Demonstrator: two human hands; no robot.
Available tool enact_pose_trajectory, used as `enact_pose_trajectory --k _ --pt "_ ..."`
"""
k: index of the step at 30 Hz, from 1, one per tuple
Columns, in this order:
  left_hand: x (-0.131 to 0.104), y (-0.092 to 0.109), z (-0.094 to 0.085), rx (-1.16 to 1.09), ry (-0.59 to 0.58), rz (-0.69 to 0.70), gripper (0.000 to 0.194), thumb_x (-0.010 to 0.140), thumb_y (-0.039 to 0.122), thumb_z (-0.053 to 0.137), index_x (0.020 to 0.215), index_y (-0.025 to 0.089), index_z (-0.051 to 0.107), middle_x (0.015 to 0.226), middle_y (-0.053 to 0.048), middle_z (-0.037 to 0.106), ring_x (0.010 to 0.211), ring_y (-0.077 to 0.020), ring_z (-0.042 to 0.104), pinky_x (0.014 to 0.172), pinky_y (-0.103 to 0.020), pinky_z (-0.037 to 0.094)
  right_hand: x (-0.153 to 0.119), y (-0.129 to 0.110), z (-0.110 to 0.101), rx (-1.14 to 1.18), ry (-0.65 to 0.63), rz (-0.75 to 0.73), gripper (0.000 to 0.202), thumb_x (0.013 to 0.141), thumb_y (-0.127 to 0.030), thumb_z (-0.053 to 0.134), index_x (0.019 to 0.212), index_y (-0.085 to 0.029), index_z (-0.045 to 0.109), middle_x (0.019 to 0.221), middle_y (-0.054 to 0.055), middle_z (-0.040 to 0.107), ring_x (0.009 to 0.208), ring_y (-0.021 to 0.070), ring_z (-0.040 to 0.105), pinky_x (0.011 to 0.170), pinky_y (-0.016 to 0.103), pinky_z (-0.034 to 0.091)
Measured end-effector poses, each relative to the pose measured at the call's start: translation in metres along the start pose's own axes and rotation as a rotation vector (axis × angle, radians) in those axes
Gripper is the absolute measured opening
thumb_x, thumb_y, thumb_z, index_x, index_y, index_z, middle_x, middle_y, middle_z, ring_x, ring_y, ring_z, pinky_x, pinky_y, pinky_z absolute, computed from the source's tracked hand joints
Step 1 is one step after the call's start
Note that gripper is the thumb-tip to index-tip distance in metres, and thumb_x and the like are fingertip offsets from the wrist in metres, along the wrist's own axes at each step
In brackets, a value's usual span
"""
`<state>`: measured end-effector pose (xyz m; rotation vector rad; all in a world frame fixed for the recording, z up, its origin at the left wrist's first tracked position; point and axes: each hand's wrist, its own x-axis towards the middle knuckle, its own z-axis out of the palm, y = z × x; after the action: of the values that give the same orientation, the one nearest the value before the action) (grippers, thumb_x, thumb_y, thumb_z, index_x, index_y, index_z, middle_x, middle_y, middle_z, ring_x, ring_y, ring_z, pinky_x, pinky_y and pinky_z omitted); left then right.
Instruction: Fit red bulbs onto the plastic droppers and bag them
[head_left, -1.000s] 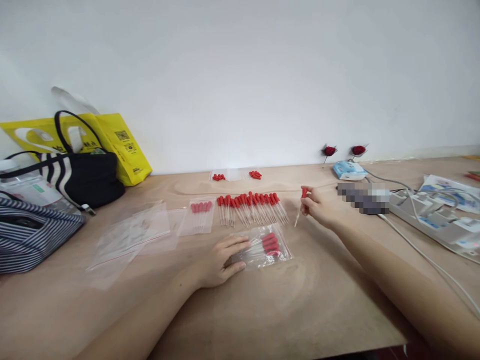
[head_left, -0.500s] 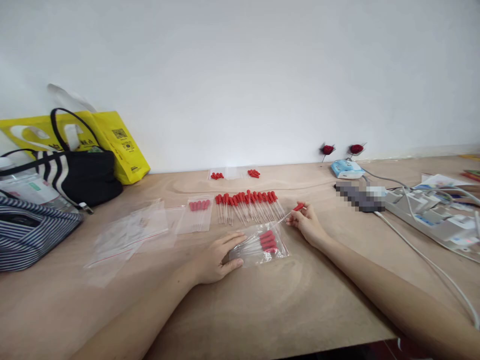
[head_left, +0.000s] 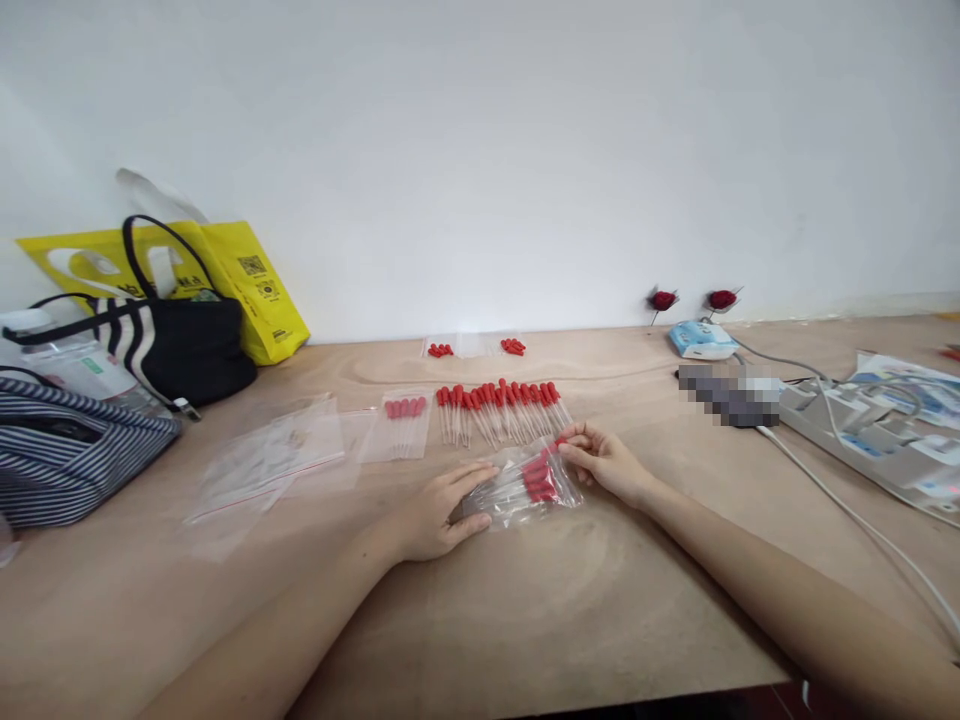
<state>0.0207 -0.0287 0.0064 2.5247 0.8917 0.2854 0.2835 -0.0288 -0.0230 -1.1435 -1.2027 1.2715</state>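
A clear plastic bag holding several red-bulbed droppers lies on the table in front of me. My left hand rests on the bag's left end, thumb and fingers apart around its edge. At the bag's upper right corner, my right hand pinches the red bulb of one dropper, whose stem is in the bag. Just beyond lies a row of loose red-bulbed droppers. A filled bag of droppers is left of that row.
Flat clear bags lie at left, near a striped bag, black bag and yellow bag. Small bags with red bulbs are by the wall. A power strip and cables occupy the right.
My right hand has moved slightly left and down with the dropper, whose stem has slid into the bag. The camera view has shifted a little.
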Motion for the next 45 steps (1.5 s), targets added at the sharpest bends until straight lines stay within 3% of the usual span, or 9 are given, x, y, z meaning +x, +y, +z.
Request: enact_pose_trajectory --k 6,13,20,24,29,33,36,40,45 --pt "0.0 -0.001 0.001 0.002 0.014 0.016 0.05 0.083 0.034 0.047 0.13 0.02 0.034 0.135 -0.008 0.038 0.124 -0.0214 0.033 0.103 -0.039 0.029 0.003 0.008 0.001 -0.147 -0.083 -0.021 0.032 0.058 -0.041 0.07 0.076 -0.017 0.058 0.056 -0.003 0.059 0.042 0.0067 0.046 0.041 0.019 0.036" --pt "0.001 -0.003 0.002 -0.017 0.032 0.036 0.05 0.083 0.035 0.047 0.13 0.022 0.035 0.134 -0.007 0.039 0.123 -0.0207 0.035 0.102 -0.038 0.03 0.011 0.013 0.01 -0.185 -0.144 0.002 0.042 0.06 -0.05 0.065 0.081 -0.014 0.062 0.07 0.003 0.065 0.059 0.014 0.058 0.056 0.027 0.046" --pt "-0.001 -0.002 0.002 0.004 0.015 -0.005 0.05 0.083 0.034 0.046 0.129 0.02 0.035 0.133 -0.009 0.04 0.123 -0.0215 0.035 0.101 -0.04 0.03 0.014 0.009 0.001 -0.366 -0.236 -0.09 0.043 0.068 -0.054 0.055 0.05 -0.014 0.054 0.058 0.0 0.054 0.052 0.0087 0.047 0.05 0.021 0.036" --pt "0.0 -0.002 0.002 0.0 0.02 -0.001 0.05 0.083 0.034 0.047 0.13 0.02 0.035 0.133 -0.008 0.041 0.123 -0.0212 0.036 0.101 -0.04 0.031 0.016 0.012 -0.001 -0.484 -0.104 -0.059 0.044 0.064 -0.051 0.06 0.043 -0.016 0.044 0.043 -0.005 0.04 0.043 0.0056 0.034 0.042 0.02 0.026" --pt "0.0 -0.003 0.001 -0.01 0.014 0.01 0.047 0.083 0.033 0.047 0.129 0.023 0.038 0.135 -0.008 0.038 0.124 -0.021 0.035 0.101 -0.04 0.03 0.011 0.008 -0.001 -0.336 -0.047 -0.034 0.035 0.062 -0.049 0.061 0.059 -0.015 0.054 0.052 -0.003 0.052 0.046 0.007 0.042 0.045 0.02 0.032" --pt "0.001 -0.003 0.001 -0.009 -0.005 0.029 0.043 0.083 0.032 0.047 0.125 0.023 0.043 0.135 -0.008 0.038 0.124 -0.0213 0.035 0.101 -0.04 0.03 0.006 0.0 -0.003 -0.262 -0.006 0.078 0.034 0.069 -0.05 0.055 0.069 -0.017 0.053 0.049 -0.006 0.049 0.036 0.0046 0.033 0.036 0.019 0.024" --pt "0.001 -0.003 0.0 -0.016 -0.003 0.031 0.043 0.083 0.032 0.047 0.125 0.025 0.044 0.135 -0.007 0.039 0.124 -0.0224 0.035 0.101 -0.041 0.03 0.006 -0.002 -0.002 -0.257 -0.028 0.112 0.034 0.067 -0.048 0.059 0.076 -0.016 0.056 0.06 -0.003 0.057 0.038 0.0043 0.036 0.036 0.019 0.025" --pt "0.001 -0.003 -0.001 -0.015 -0.02 0.037 0.043 0.083 0.031 0.048 0.125 0.025 0.044 0.135 -0.007 0.039 0.123 -0.0225 0.036 0.102 -0.042 0.029 0.009 0.002 0.001 -0.305 -0.106 0.067 0.031 0.059 -0.043 0.068 0.065 -0.015 0.056 0.057 -0.003 0.056 0.051 0.0078 0.046 0.048 0.021 0.034" --pt "0.001 0.0 -0.002 -0.018 -0.016 0.04 0.046 0.082 0.031 0.048 0.127 0.025 0.041 0.135 -0.006 0.039 0.123 -0.0211 0.037 0.101 -0.04 0.03 0.006 0.006 0.005 -0.212 -0.11 0.059 0.035 0.062 -0.048 0.064 0.063 -0.017 0.047 0.05 -0.007 0.047 0.045 0.0067 0.04 0.045 0.021 0.031"
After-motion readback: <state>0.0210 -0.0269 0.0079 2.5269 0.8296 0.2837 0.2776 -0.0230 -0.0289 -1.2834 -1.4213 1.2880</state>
